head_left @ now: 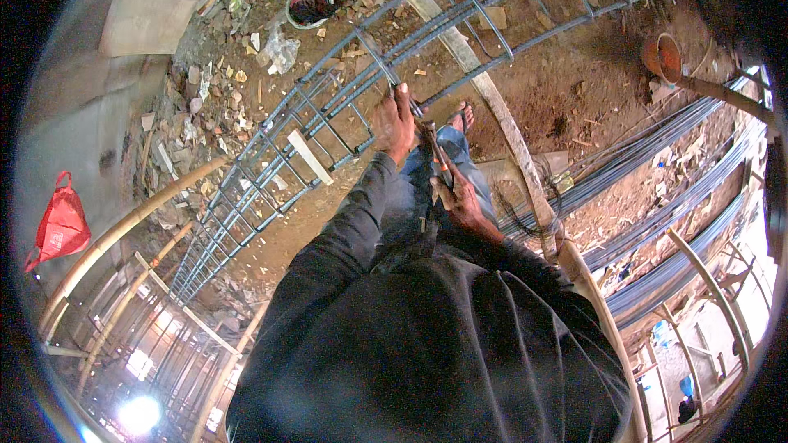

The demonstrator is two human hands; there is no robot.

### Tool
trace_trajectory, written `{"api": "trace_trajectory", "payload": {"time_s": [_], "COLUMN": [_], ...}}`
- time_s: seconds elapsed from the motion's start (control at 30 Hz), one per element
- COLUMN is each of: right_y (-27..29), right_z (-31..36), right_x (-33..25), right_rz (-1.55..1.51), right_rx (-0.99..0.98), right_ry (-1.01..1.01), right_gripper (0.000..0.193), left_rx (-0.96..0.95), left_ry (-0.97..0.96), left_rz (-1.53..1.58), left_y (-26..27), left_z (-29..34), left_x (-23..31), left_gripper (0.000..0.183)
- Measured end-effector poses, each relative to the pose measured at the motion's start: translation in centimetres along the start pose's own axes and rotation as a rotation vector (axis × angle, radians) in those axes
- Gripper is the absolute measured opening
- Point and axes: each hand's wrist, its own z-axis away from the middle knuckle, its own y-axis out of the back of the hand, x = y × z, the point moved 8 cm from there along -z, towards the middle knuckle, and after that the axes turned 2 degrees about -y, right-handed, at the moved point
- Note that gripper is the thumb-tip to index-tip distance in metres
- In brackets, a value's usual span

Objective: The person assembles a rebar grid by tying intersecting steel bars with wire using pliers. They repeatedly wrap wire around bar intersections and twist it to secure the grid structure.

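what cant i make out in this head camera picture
Head view: part of the dark metal tool with an orange mark, hidden by the bare right hand.
Head view: contents of the red handled bag, hidden by its own sides.
Head view: upper part of the blue-grey steel rebar cage, cut off by the top edge.

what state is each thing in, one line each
cage: assembled, bars and stirrups joined
left grip: at the cage, exact hold unclear
tool: held, open or shut unclear
right grip: closed on the tool
rods: laid in bundles
red bag: slumped
white bucket: uncovered, dark contents
plastic: crumpled
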Motion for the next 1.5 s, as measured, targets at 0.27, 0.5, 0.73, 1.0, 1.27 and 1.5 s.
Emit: {"api": "trace_trajectory", "payload": {"time_s": [0.27,0.5,0.73,1.0,1.27,1.5], "right_y": [-1.4,-2.9,-3.7,-5.0,-7.0,-5.2], "right_z": [-1.3,-1.8,-2.1,-1.3,-3.3,-2.6], "right_x": [-1.0,0.9,0.9,0.6,5.1,4.6], "right_rz": [0.026,0.029,0.038,0.104,-0.325,-0.352], "right_rx": [0.192,0.264,0.328,0.387,0.089,0.19], "right_ry": [0.271,0.296,0.329,0.301,-0.104,-0.065], "right_gripper": [0.068,0.067,0.063,0.067,0.029,0.039], "left_rx": [-0.263,-0.29,-0.101,-0.181,-0.3,-0.188], "left_ry": [0.314,0.367,0.154,0.195,0.344,0.204], "left_rz": [0.031,0.021,0.085,0.161,0.21,0.216], "left_y": [-0.8,-1.2,-1.1,-0.7,-1.7,-1.9], "left_z": [-0.5,0.0,-0.4,-0.4,-0.3,-0.5], "left_x": [-1.3,-2.1,-1.8,-0.6,-1.9,-2.6], "left_gripper": [0.06,0.075,0.06,0.056,0.062,0.057]}}
